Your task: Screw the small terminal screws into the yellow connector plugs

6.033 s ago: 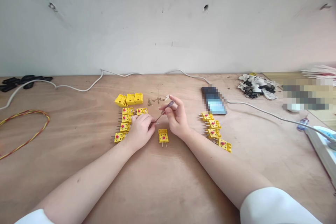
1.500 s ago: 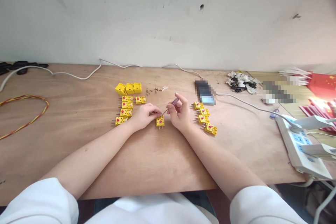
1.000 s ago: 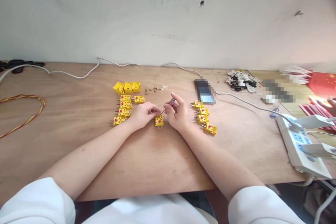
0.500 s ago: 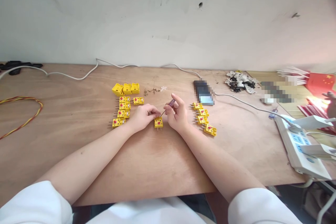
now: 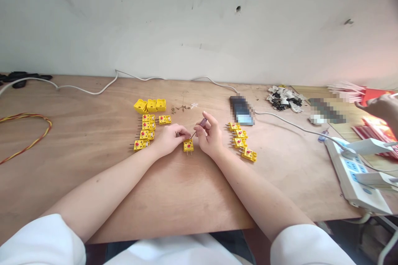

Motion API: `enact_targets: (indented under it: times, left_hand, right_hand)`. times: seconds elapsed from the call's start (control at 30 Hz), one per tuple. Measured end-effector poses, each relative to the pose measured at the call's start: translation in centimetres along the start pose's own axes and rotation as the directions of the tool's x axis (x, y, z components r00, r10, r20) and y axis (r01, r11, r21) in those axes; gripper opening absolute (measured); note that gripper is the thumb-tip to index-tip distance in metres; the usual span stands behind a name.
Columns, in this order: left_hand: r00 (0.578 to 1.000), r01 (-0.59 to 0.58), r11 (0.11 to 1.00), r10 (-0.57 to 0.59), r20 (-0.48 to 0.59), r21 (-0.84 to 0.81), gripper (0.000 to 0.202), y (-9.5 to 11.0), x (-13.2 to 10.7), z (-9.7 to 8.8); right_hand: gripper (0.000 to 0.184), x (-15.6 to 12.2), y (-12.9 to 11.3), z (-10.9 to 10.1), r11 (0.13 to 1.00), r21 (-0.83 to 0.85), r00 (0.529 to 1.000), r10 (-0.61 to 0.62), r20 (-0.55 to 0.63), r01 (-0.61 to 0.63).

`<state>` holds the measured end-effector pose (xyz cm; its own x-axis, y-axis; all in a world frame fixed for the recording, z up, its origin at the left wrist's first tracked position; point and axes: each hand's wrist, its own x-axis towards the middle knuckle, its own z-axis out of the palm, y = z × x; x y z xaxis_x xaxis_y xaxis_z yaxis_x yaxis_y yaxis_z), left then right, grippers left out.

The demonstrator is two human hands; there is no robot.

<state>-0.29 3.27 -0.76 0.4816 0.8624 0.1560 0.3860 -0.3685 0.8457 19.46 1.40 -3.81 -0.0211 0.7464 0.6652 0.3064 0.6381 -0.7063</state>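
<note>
Between my hands on the wooden table lies a yellow two-pin plug (image 5: 188, 145) with a red dot, its pins toward me. My left hand (image 5: 172, 137) has its fingertips closed on the plug's far edge; what they pinch there is hidden. In my right hand (image 5: 210, 134) is a small screwdriver (image 5: 203, 122) with a purplish handle, slanting down so its tip meets the plug's far side. A group of similar yellow plugs (image 5: 147, 134) sits to the left, beneath several yellow covers (image 5: 151, 105). Another column of yellow plugs (image 5: 240, 142) lies to the right.
Small brass screws (image 5: 174, 109) and clear bits (image 5: 194, 105) lie beyond my hands. A phone (image 5: 241, 110), a pile of black and white parts (image 5: 285, 98) and a power strip (image 5: 357, 178) are rightward. Another person's hand (image 5: 381, 107) reaches in at far right. Red-yellow wire (image 5: 46, 130) loops at left.
The other person's hand at the far right has reached further into view over the red flags. My hands, the screwdriver and the plug stay nearly where they were; the view has shifted slightly.
</note>
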Motion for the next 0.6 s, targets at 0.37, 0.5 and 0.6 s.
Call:
enact_targets:
  times: [0.37, 0.5, 0.6]
  left_hand:
    - [0.997, -0.071, 0.989, 0.072, -0.002, 0.129, 0.015, -0.17, -0.52, -0.23]
    - [0.997, -0.078, 0.986, 0.081, -0.012, 0.149, 0.014, -0.19, -0.73, -0.25]
    - [0.996, -0.089, 0.983, 0.091, -0.009, 0.159, 0.013, -0.02, -0.95, -0.34]
  right_hand:
    - [0.051, -0.04, -0.41, -0.03, 0.998, 0.054, 0.999, -0.024, 0.023, 0.022]
    - [0.048, -0.1, -0.71, -0.29, 0.997, 0.079, 0.997, -0.022, 0.07, 0.016]
    - [0.049, -0.16, -0.82, -0.44, 0.998, 0.067, 0.994, -0.017, 0.104, 0.01]
